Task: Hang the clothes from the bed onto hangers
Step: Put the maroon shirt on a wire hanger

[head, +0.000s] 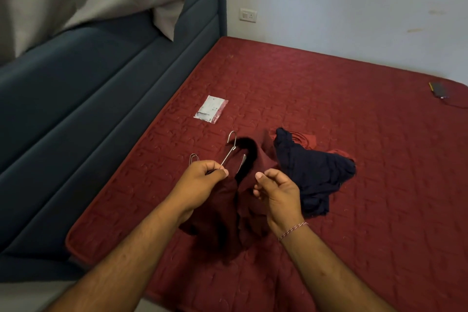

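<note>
while the left hand (202,175) pinches the neck of a wire hanger (229,151) between thumb and curled fingers, hook pointing up and away, the right hand (274,191) curls round a fold of the maroon garment (225,213), probably to hold its collar open for the hanger. a second hanger (193,158) peeks out just behind the left hand, and the navy garment (314,172) waits in a heap beside it on the red mattress (329,99), with a small packet (211,109) farther up.

Maroon shirt (222,213) hides the hanger's (229,149) body.
</note>
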